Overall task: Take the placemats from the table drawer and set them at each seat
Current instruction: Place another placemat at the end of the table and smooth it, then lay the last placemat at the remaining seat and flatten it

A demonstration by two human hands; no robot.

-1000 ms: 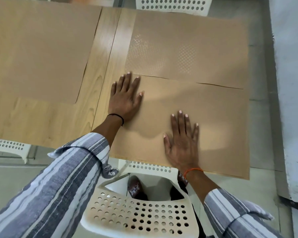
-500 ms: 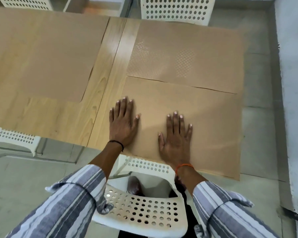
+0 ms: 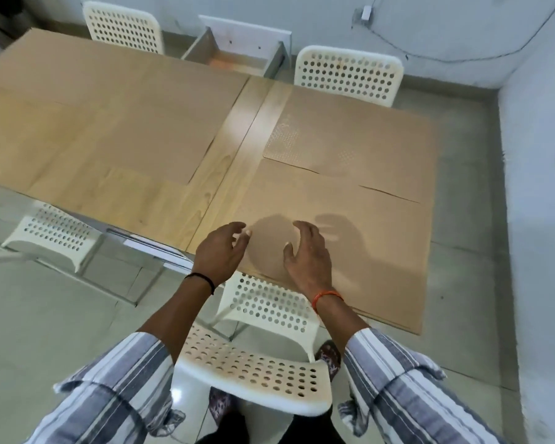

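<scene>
A brown placemat [image 3: 375,238] lies flat at the near right seat of the wooden table [image 3: 237,145], its near edge overhanging. A second placemat [image 3: 359,129] lies beyond it at the far right seat, and a third [image 3: 135,116] covers the left half of the table. My left hand [image 3: 220,251] and my right hand [image 3: 305,254] hover just above the near placemat's left part, fingers loosely curled, holding nothing. The table drawer [image 3: 237,52] stands pulled out at the far side.
White perforated chairs stand around: one [image 3: 257,357] right in front of me, one [image 3: 52,235] at the near left, two at the far side [image 3: 346,75] [image 3: 125,27]. A grey wall [image 3: 539,187] runs close along the right.
Both hands have lifted off the near placemat and drawn back towards me, fingers curling loosely. The view has pulled back and up, showing the whole table and the drawer.
</scene>
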